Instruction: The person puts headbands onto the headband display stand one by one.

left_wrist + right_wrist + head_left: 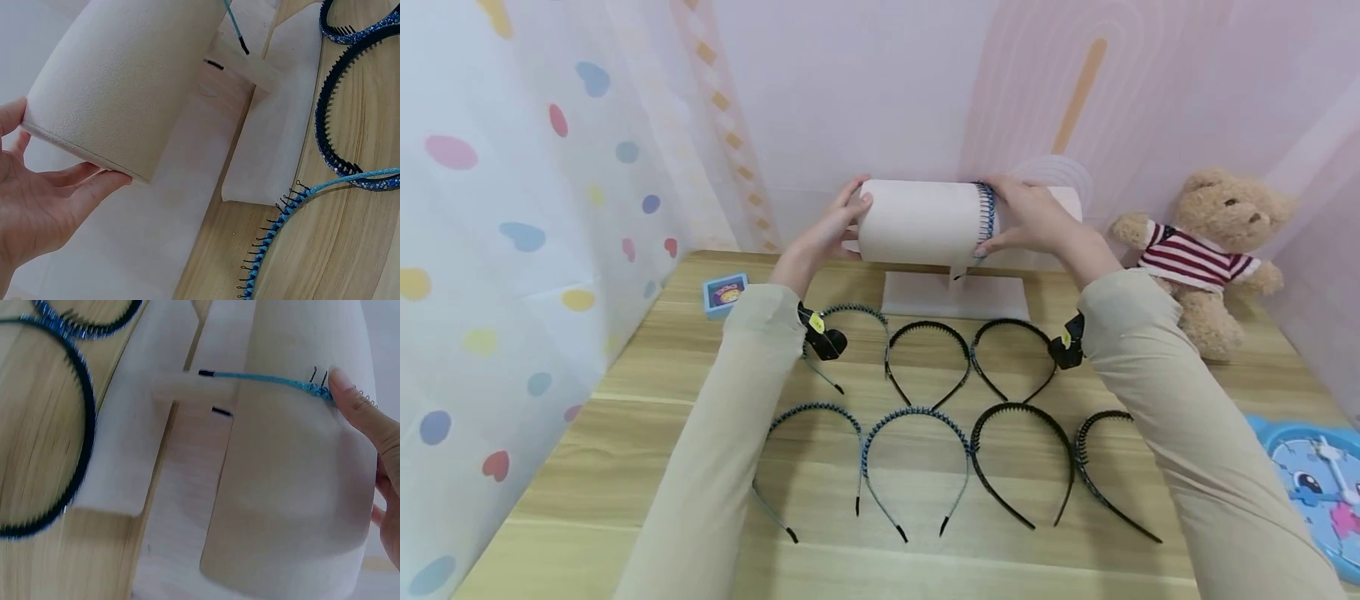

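Note:
A white padded cylinder [917, 221] lies level on the post of a headband display stand, above its flat base [917, 296]. Thumb and fingers of my left hand [826, 232] hold the cylinder's left end by the rim, as the left wrist view also shows. Round the right part of the cylinder sits a blue toothed headband [987, 212]. My right hand [1037, 218] grips this headband, the thumb on its front and the fingers over the top. In the right wrist view, the headband's thin light-blue arm [262, 377] runs down the cylinder to a black tip.
Several headbands lie on the wooden table in two rows, among them a blue one [916, 412] and a black one [1022, 406]. A small blue box [724, 293] is at left. At right are a teddy bear [1210, 250] and a blue toy [1311, 483]. Patterned curtains stand behind.

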{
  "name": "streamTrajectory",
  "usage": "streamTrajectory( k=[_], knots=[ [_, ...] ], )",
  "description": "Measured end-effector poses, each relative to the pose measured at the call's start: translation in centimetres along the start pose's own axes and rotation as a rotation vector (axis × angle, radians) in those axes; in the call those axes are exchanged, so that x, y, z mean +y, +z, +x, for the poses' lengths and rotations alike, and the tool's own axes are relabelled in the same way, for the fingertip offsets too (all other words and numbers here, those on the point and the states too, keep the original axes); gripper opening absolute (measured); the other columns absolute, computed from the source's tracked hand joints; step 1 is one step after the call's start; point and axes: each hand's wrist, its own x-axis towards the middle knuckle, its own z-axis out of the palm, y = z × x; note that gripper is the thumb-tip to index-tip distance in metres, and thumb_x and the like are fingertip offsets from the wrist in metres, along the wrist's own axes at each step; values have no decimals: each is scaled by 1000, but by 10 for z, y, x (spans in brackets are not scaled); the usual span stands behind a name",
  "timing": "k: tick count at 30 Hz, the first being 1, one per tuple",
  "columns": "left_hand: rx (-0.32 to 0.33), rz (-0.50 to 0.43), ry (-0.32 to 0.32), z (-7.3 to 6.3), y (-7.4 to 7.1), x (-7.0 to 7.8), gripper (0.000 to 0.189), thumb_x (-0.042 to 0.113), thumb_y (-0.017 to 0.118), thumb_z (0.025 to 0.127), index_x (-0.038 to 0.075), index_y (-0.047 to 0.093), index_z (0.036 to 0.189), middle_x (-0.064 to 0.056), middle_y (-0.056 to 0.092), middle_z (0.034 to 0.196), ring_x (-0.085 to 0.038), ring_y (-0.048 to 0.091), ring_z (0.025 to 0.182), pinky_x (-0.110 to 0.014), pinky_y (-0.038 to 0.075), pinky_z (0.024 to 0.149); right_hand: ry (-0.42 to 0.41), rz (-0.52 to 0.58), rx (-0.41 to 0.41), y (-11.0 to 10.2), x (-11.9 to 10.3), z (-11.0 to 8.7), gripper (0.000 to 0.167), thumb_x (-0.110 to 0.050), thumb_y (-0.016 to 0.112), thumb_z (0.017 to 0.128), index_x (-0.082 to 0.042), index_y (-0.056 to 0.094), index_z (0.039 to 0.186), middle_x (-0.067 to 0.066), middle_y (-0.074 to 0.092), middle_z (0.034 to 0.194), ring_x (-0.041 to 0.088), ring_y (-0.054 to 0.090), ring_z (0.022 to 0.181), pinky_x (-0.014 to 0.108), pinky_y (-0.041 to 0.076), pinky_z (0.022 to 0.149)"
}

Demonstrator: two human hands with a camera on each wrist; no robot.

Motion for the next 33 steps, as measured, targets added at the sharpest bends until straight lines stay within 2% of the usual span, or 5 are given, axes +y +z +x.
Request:
streamTrajectory(
  k=[5,16,25,29,33],
  knots=[
    [4,3,11,1,3,0,52,41,36,96,45,12,142,-13,16,152,-41,29,133,-62,32,100,-25,-10,6,8,-13,15,96,-32,81,67,1,29,140,22,36,142,35,33,132,46,16,114],
    [22,23,22,-4,9,-7,51,43,34,96,44,13,142,-11,19,151,-39,32,132,-63,33,98,-48,-33,10,33,-50,35,97,-40,78,68,-3,27,142,14,30,148,27,26,137,46,13,114],
    [29,37,27,-11,8,-10,50,41,32,98,42,11,143,-9,21,150,-40,31,132,-62,34,98,-82,-141,21,51,-86,50,97,-47,73,71,-2,24,142,13,28,149,27,25,138,49,15,114],
    [23,41,22,-11,11,-10,52,41,32,98,41,9,144,-11,23,150,-40,32,131,-62,33,98,-54,-218,17,56,-96,51,98,-48,71,72,-2,22,143,14,24,150,27,23,139,50,15,114],
    [19,38,26,-8,16,-8,51,41,32,98,40,10,144,-12,25,149,-39,33,130,-62,33,99,5,-249,19,56,-96,47,103,-51,71,72,-4,15,145,12,19,152,29,16,141,53,11,113]
  ],
)
